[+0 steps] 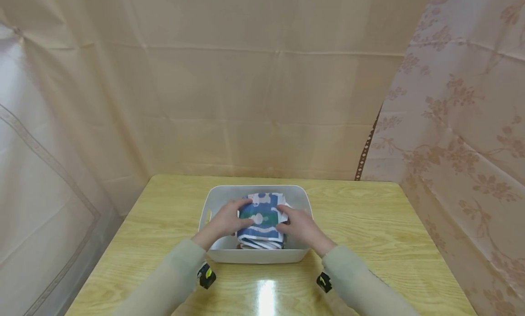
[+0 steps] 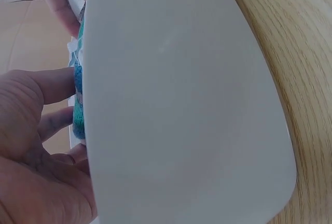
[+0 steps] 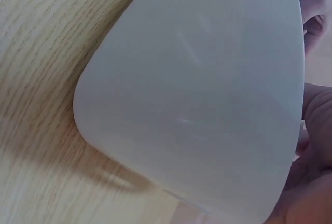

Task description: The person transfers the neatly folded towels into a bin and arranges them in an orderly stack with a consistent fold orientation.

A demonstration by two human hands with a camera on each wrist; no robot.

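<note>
A folded cloth [image 1: 260,216] with a blue, white and green pattern sits in a white plastic basket [image 1: 256,257]. From the left side, my left hand [image 1: 227,219] holds it, thumb and fingers at its edge. My right hand [image 1: 302,226] holds the opposite side in a like way. The left wrist view shows fingers at the blue-green edge of the cloth [image 2: 78,105], just past the basket wall [image 2: 181,99]. In the right wrist view the basket wall [image 3: 197,99] hides most of the right hand's grip. The cloth's underside is out of sight.
The basket stands on a light wood-grain table [image 1: 164,216]. Beige curtains [image 1: 254,102] hang behind the table, and a floral curtain [image 1: 463,138] hangs at the right. A pale sheet [image 1: 45,170] hangs on the left. The basket's front wall rises between both wrists and the cloth.
</note>
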